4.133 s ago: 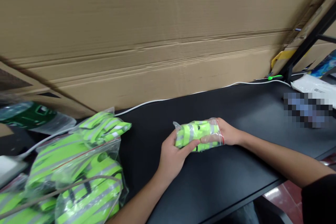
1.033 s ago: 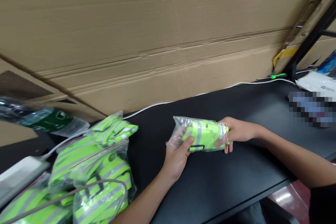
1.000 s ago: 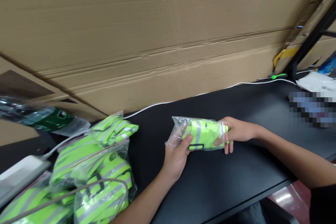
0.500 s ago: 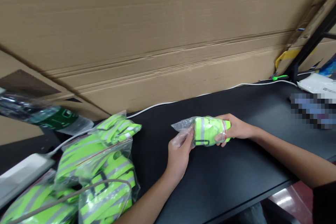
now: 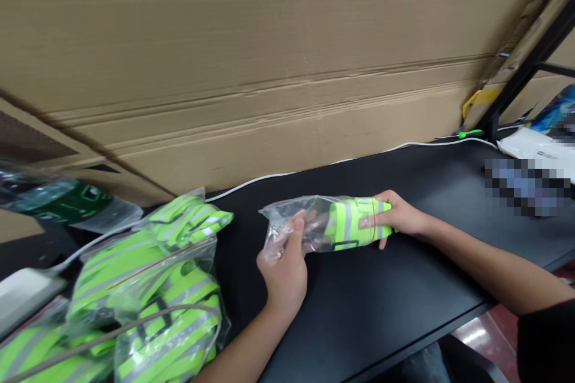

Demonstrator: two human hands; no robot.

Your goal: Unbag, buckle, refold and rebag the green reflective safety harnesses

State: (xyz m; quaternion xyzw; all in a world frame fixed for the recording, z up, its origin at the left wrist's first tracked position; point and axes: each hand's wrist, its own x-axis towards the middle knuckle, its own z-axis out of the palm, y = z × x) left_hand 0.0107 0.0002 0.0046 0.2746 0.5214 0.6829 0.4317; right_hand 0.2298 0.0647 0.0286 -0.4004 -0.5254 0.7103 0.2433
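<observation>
A clear zip bag [image 5: 296, 226] lies on the black table [image 5: 395, 293] at the centre. A folded neon-green reflective vest [image 5: 354, 224] sits at the bag's right, open end, partly outside it. My left hand [image 5: 284, 266] pinches the empty left end of the bag between thumb and fingers. Around the vest, by the bag's red zip line, my right hand [image 5: 396, 218] is closed.
A pile of bagged neon-green vests [image 5: 148, 287] fills the table's left side. A white cable [image 5: 314, 166] runs along the cardboard wall [image 5: 269, 60]. A green plastic bottle [image 5: 49, 200] lies far left. White packets [image 5: 536, 149] and a black frame post [image 5: 521, 72] stand at right.
My left hand has slid left along the bag, stretching its empty end out. The vest has shifted toward the bag's right end in my right hand.
</observation>
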